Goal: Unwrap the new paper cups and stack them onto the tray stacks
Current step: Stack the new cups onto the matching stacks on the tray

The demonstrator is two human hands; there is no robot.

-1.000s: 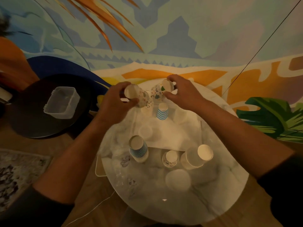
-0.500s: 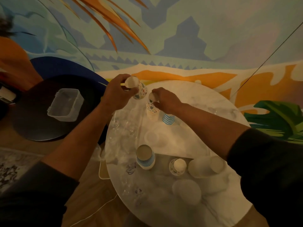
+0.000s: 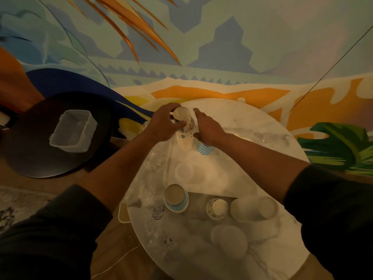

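At the upper middle of the frame the left hand [image 3: 161, 123] curls its fingers round the top of a stack of patterned paper cups [image 3: 184, 131], which stands upside down on the round marble counter [image 3: 268, 142]; this grip is grasping the upper cup, whose white base faces the camera. The right hand [image 3: 207, 128] is just beside the stack on its right, fingers straight and spread, its grip released and holding nothing; whether it touches the cups cannot be told. Right of the stack, partly under the right wrist, stands an upside-down blue-striped cup [image 3: 204, 148].

Lower in the frame, near the middle, a white tray [image 3: 228, 174] lies on the counter. At its near edge stand three more stacks in a row: a blue-striped stack [image 3: 176, 201] at the left, a small patterned cup [image 3: 217, 208] in the middle, and a plain white stack [image 3: 254, 208] lying tilted at the right. Crumpled clear plastic wrap [image 3: 155, 170] lies along the left side of the counter.

At the left of the frame a clear plastic container [image 3: 72, 131] sits on a round dark table [image 3: 30, 158]. A painted mural wall [image 3: 242, 47] fills the upper part.
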